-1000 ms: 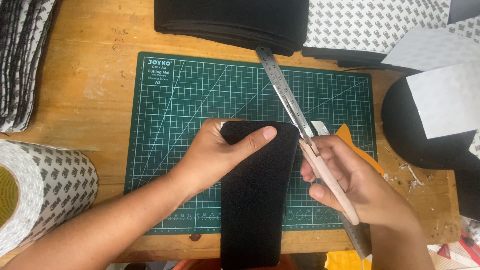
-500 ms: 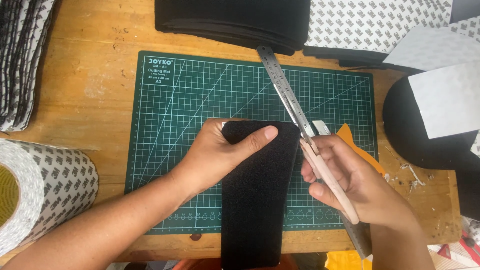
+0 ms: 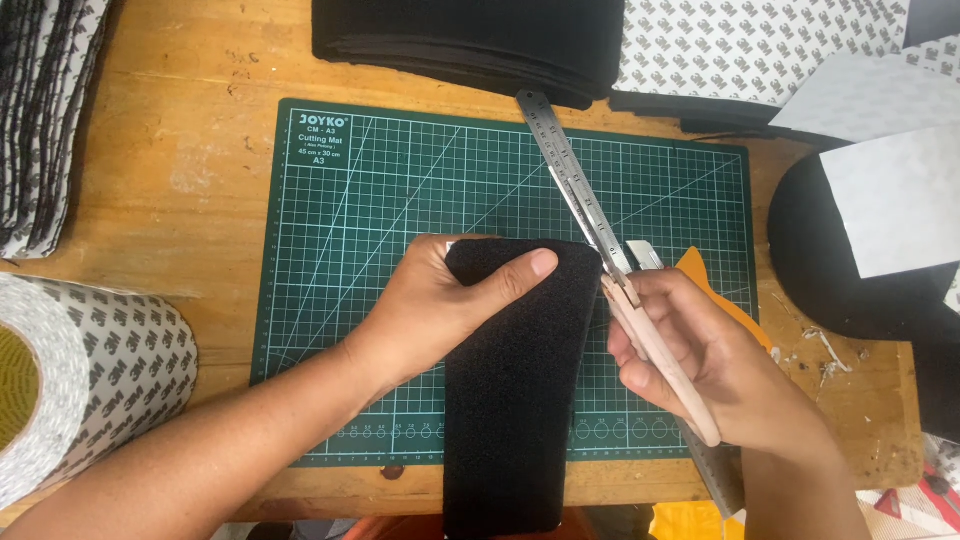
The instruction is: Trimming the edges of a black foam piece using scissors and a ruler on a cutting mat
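A long black foam strip [image 3: 510,400] lies on a green cutting mat [image 3: 400,180], its lower end hanging over the table's front edge. My left hand [image 3: 440,305] presses down on the strip's upper left part, thumb stretched across the top. My right hand [image 3: 700,355] grips a pale pink utility knife [image 3: 655,355], its blade at the strip's upper right corner. A steel ruler [image 3: 570,170] lies diagonally along the strip's right side, running under my right hand.
A stack of black foam [image 3: 470,40] sits behind the mat. Printed backing sheets [image 3: 750,40] lie at the back right, a dark round piece [image 3: 820,250] at right. A big tape roll [image 3: 80,380] stands at left, stacked sheets [image 3: 40,110] at far left. An orange scrap [image 3: 720,290] peeks out.
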